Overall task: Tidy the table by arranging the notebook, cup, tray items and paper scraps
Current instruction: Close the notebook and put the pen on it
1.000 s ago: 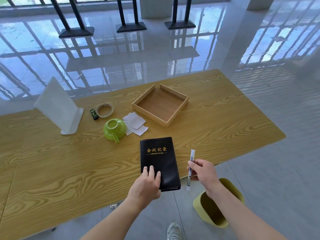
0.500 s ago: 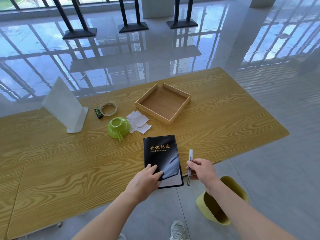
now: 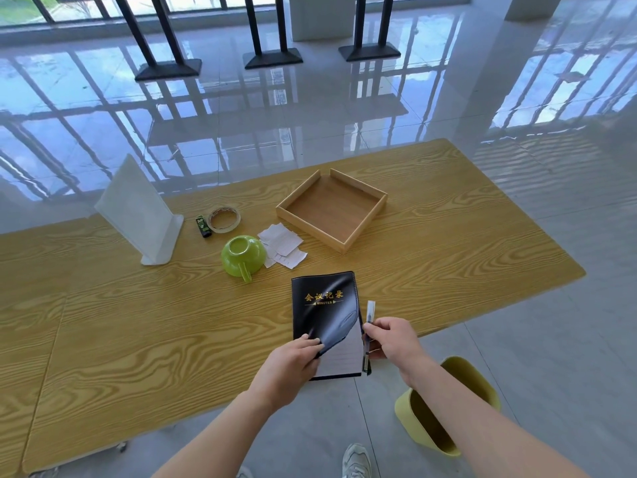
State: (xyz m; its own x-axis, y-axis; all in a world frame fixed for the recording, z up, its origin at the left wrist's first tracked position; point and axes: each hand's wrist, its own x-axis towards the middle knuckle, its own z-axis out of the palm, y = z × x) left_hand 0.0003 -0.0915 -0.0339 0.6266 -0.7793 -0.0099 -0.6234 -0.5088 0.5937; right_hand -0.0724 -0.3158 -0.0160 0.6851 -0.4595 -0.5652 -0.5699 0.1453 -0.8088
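A black notebook (image 3: 322, 298) with gold lettering lies at the table's near edge. My left hand (image 3: 293, 363) pinches the lower corner of its cover and curls it up, baring a lined page. My right hand (image 3: 391, 341) holds a clear pen (image 3: 368, 334) just right of the notebook. A green cup (image 3: 243, 255) lies upside down behind the notebook, with white paper scraps (image 3: 282, 244) beside it. The wooden tray (image 3: 362, 229) stands empty further back. A tape roll (image 3: 224, 219) and a small black-green item (image 3: 203, 226) lie left of the scraps.
A white standing sign holder (image 3: 138, 208) is at the back left of the wooden table (image 3: 138, 339). A yellow-green bin (image 3: 448, 405) stands on the floor under my right forearm. Black stand bases rest on the glossy floor beyond the table.
My left hand went from resting flat on the notebook to lifting its cover corner, which now peels higher. My right hand with the pen moved closer to the notebook's right edge.
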